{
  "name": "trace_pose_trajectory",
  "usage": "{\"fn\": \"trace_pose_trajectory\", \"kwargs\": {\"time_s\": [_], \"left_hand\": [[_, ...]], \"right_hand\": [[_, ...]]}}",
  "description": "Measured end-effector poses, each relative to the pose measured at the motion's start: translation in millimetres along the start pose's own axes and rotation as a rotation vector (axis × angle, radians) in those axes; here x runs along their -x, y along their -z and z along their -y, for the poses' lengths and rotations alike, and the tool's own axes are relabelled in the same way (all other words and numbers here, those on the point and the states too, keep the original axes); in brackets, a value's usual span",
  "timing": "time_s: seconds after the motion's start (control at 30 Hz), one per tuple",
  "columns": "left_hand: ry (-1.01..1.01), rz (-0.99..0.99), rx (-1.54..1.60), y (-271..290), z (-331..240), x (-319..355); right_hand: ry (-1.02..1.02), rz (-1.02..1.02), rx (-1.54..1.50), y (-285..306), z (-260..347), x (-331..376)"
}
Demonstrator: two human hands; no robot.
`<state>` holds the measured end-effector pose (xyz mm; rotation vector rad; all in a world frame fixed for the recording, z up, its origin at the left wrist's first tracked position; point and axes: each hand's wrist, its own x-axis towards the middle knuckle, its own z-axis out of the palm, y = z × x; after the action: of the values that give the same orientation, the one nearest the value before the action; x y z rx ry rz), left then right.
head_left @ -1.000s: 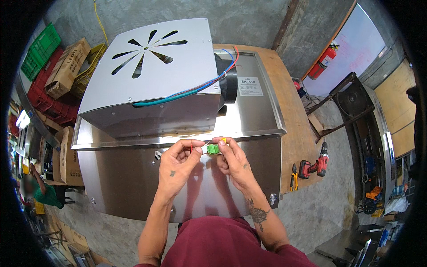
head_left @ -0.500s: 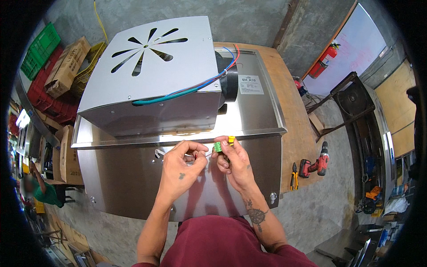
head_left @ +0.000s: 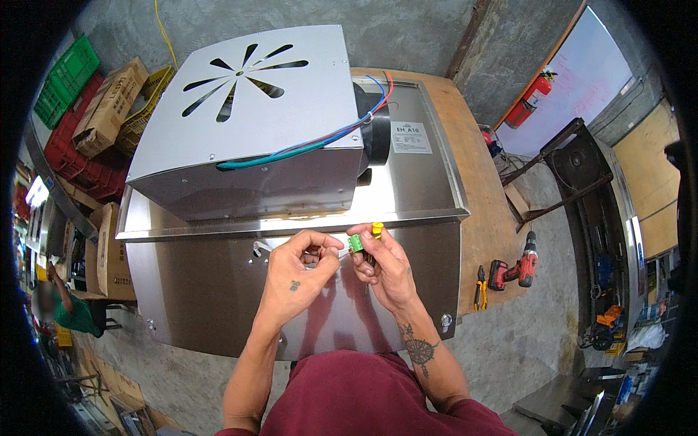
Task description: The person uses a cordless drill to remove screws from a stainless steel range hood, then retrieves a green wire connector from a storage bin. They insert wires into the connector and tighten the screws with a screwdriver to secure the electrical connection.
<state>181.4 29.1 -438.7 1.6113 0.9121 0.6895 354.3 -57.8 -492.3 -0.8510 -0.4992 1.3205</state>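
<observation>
Above the front panel [head_left: 211, 305] of a stainless steel unit, my two hands work close together. My left hand [head_left: 297, 276] is closed in a pinch on thin wire, mostly hidden by its fingers; a short stretch reaches toward the right hand. My right hand [head_left: 391, 269] grips a small green terminal block [head_left: 355, 243] between thumb and fingers. The same hand also holds a slim tool with a yellow end [head_left: 377, 229], perhaps a small screwdriver; its lower part is hidden. White wire [head_left: 262, 248] comes out at the panel, left of my left hand.
A metal housing [head_left: 276, 116] with petal-shaped slots stands behind my hands, with blue, red and green wires [head_left: 313, 143] along its edge. Pliers [head_left: 480, 289] and a red cordless drill [head_left: 515, 269] lie on the wooden table at right. Crates and cartons [head_left: 113, 109] are stacked left.
The green terminal block has turned slightly in my right fingers and shows more of its face. The yellow end has shifted a little. My left hand keeps its pinch.
</observation>
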Motion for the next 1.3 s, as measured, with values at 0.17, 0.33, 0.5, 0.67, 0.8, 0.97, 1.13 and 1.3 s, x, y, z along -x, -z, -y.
{"fn": "trace_pose_trajectory", "kwargs": {"time_s": [0.17, 0.33, 0.5, 0.67, 0.8, 0.97, 1.13, 1.3], "left_hand": [[0.014, 0.015, 0.022, -1.6, 3.9, -0.4], [0.036, 0.015, 0.028, -2.2, 3.8, 0.2], [0.087, 0.010, 0.036, -3.1, 0.2, 2.3], [0.078, 0.012, 0.035, -1.8, 3.8, 2.0], [0.066, 0.012, 0.047, -1.9, 2.5, 1.5], [0.081, 0.009, 0.073, -2.2, 0.6, 1.3], [0.064, 0.011, 0.051, -1.4, -1.9, 2.1], [0.058, 0.024, 0.061, -1.2, -3.4, 2.1]], "right_hand": [[-0.014, 0.022, 0.001, -0.7, -0.6, -0.7], [0.019, 0.003, 0.127, -1.8, -1.1, -1.5], [0.065, -0.027, 0.301, -2.0, -4.1, -2.2], [0.060, -0.004, 0.294, -2.5, -1.0, -2.6], [0.067, 0.012, 0.293, 0.5, -2.3, -3.6], [0.120, 0.004, 0.445, -0.3, -1.0, -2.5], [0.083, 0.001, 0.389, -2.5, 1.2, -1.0], [0.082, 0.015, 0.381, -1.0, 0.5, -0.2]]}}
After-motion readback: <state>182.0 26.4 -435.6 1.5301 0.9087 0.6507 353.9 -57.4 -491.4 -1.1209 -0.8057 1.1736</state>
